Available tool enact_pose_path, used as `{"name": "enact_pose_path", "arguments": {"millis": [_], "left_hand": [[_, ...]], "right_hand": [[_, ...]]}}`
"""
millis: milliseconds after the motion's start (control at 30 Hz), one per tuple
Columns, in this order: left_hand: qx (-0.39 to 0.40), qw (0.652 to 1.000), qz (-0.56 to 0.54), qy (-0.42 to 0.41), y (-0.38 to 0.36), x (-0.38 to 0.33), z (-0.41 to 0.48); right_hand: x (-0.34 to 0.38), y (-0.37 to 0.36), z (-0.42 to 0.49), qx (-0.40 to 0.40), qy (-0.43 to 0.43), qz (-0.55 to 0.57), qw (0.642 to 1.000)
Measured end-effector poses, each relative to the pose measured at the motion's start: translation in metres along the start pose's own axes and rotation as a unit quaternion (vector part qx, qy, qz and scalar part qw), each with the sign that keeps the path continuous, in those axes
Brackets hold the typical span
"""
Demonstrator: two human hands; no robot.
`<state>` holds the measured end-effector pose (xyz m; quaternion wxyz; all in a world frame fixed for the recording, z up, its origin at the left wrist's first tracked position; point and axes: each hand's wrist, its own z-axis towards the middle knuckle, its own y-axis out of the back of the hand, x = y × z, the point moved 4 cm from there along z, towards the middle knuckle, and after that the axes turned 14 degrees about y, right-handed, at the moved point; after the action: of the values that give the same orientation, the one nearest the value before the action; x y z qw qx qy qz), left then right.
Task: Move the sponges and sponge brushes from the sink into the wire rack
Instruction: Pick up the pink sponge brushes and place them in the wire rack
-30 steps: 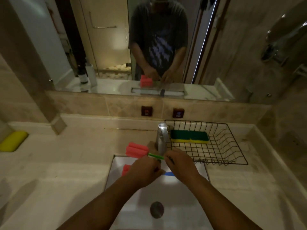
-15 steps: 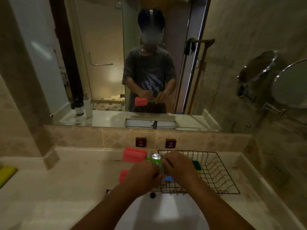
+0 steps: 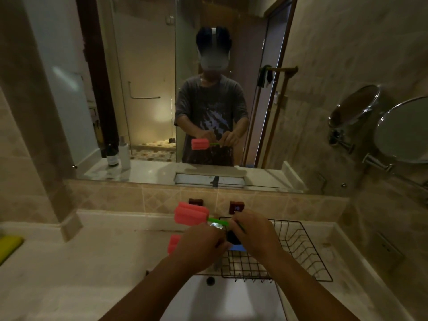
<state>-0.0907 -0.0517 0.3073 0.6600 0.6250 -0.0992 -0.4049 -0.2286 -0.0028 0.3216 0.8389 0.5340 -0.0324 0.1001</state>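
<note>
— Where is the wire rack (image 3: 298,249)?
— On the surface (image 3: 69,262), right of the sink (image 3: 231,297).
— And the hands?
— Right hand (image 3: 257,235) pinches the pink sponge brush (image 3: 191,213) by its green handle above the rack; left hand (image 3: 199,246) grips a second pink brush (image 3: 173,243).

Pale stone counter (image 3: 76,269) running the full width below the mirror, with a white sink (image 3: 231,302) set into it at centre. A black wire rack (image 3: 301,249) stands on the counter just right of the sink, its front edge at the basin's rim; its contents are hidden behind the hands. A yellow sponge (image 3: 8,245) lies on the counter at the far left edge, well apart from the sink. The surface between sponge and basin shows only faint marks.
</note>
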Motion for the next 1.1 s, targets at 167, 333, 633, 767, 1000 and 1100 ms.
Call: {"name": "enact_pose_path", "arguments": {"millis": [167,333,633,767,1000,1100], "left_hand": [[0.004,1.0,0.013,-0.002,-0.008,-0.01,0.006],[0.012,1.0,-0.003,-0.019,-0.029,-0.029,0.02],[0.021,0.999,-0.03,-0.022,-0.085,-0.064,0.05],[0.022,0.999,-0.037,-0.021,-0.116,-0.076,0.064],[0.041,0.998,-0.03,-0.03,-0.168,-0.089,0.087],[0.046,0.998,-0.021,-0.026,-0.183,-0.09,0.096]], "right_hand": [[-0.017,-0.003,-0.005,0.002,-0.018,0.008,1.0],[-0.047,-0.003,-0.016,0.007,-0.017,-0.001,1.0],[-0.12,-0.012,-0.04,0.004,-0.002,0.034,0.999],[-0.157,-0.027,-0.052,0.006,-0.025,0.045,0.999],[-0.208,-0.062,-0.069,0.027,-0.038,0.071,0.996],[-0.222,-0.072,-0.07,0.036,-0.027,0.098,0.994]]}}
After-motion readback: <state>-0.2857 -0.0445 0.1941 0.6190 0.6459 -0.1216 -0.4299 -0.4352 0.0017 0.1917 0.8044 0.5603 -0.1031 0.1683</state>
